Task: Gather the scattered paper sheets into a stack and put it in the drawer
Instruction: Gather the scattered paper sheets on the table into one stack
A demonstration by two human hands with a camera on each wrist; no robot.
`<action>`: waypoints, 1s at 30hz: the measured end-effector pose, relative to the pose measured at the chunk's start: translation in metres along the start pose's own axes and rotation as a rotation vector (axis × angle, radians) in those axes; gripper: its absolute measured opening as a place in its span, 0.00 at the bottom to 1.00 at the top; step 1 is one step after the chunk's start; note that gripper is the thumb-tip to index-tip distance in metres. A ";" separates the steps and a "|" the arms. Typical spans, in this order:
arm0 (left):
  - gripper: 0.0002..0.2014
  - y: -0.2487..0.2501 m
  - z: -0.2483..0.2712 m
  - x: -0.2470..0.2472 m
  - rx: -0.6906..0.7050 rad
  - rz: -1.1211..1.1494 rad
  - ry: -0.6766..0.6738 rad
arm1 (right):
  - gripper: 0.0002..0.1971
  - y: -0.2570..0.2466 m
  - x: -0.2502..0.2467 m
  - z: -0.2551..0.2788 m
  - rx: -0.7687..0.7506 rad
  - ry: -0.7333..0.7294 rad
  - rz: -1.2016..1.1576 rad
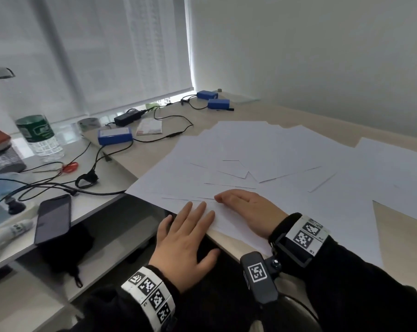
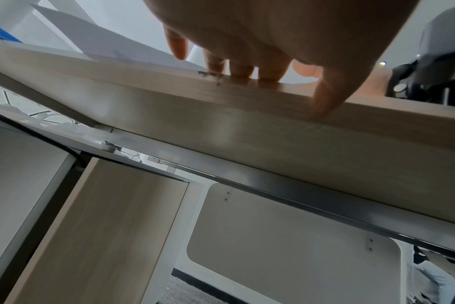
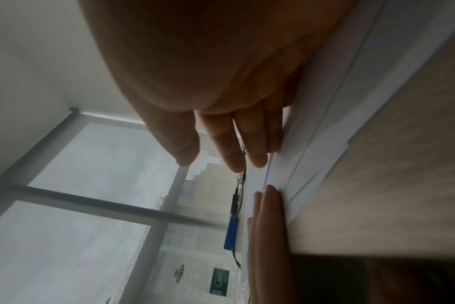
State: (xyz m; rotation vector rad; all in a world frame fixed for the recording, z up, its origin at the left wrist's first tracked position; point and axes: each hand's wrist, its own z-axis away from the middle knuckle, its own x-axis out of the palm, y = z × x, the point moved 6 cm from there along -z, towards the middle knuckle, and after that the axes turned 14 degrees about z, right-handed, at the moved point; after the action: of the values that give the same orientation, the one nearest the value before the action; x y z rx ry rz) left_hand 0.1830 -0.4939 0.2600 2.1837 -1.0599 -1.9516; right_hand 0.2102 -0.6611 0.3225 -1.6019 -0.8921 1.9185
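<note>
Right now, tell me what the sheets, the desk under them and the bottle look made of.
Sheets: thin matte white paper, edges lying flat.
Desk: pale wood-grain top, probably laminate; faint grain lines.
Bottle: clear ribbed plastic, apparently, with green label.

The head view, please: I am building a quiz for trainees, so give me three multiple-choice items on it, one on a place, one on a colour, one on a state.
1. Where does the phone lie?
A. on the lower side desk on the left
B. on the paper sheets
C. in a drawer

2. What colour are the small boxes with cables?
A. red
B. blue
C. yellow

3. How are the paper sheets?
A. stacked
B. scattered
C. crumpled

Answers: 1 A, it rests left of the wooden desk. 2 B, all three are blue. 3 B, they overlap at odd angles.
</note>
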 end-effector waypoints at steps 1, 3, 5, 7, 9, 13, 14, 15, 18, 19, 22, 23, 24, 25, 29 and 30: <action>0.39 0.000 0.000 0.001 0.002 -0.003 -0.003 | 0.16 0.001 -0.002 -0.002 0.002 -0.003 0.004; 0.40 0.000 -0.001 0.001 0.004 0.004 0.000 | 0.18 0.005 -0.006 -0.008 0.011 0.009 0.006; 0.40 0.000 0.000 0.000 -0.001 0.017 -0.001 | 0.19 0.012 -0.012 -0.014 0.039 0.037 -0.011; 0.39 0.001 0.001 0.001 -0.002 0.021 -0.001 | 0.20 0.017 -0.019 -0.020 0.061 0.077 -0.028; 0.39 0.003 0.001 0.001 -0.003 0.027 0.004 | 0.20 0.023 -0.026 -0.026 0.068 0.133 -0.032; 0.38 0.009 0.002 0.002 -0.009 0.036 0.017 | 0.19 0.036 -0.046 -0.028 0.090 0.326 -0.149; 0.37 0.010 0.002 0.001 -0.010 0.032 0.028 | 0.18 0.038 -0.051 -0.025 0.074 0.392 -0.232; 0.36 0.011 0.002 0.000 -0.008 0.025 0.041 | 0.17 0.038 -0.055 -0.020 0.054 0.453 -0.326; 0.33 0.014 0.000 -0.009 0.011 -0.021 0.084 | 0.15 0.034 -0.062 0.000 0.030 0.541 -0.395; 0.33 0.015 -0.002 -0.013 0.018 -0.038 0.093 | 0.16 0.031 -0.061 0.009 0.024 0.531 -0.370; 0.33 0.017 -0.010 -0.024 0.057 -0.132 0.130 | 0.17 0.029 -0.053 0.029 0.023 0.442 -0.324; 0.31 0.017 -0.013 -0.027 0.078 -0.166 0.136 | 0.17 0.031 -0.051 0.035 0.033 0.422 -0.341; 0.29 0.016 -0.015 -0.031 0.100 -0.197 0.142 | 0.17 0.035 -0.050 0.039 0.050 0.420 -0.368; 0.27 0.014 -0.018 -0.035 0.120 -0.227 0.144 | 0.17 0.039 -0.051 0.042 0.069 0.431 -0.408; 0.24 0.015 -0.035 -0.056 0.174 -0.289 -0.055 | 0.16 0.058 -0.059 0.048 0.132 0.547 -0.555; 0.24 0.015 -0.040 -0.060 0.178 -0.288 -0.133 | 0.16 0.062 -0.060 0.048 0.140 0.573 -0.577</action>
State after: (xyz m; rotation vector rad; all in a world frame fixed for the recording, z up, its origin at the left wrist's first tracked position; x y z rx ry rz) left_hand 0.2120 -0.4922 0.3276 2.4506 -1.0205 -2.2277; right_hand 0.1775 -0.7544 0.3219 -1.4781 -0.8249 1.0277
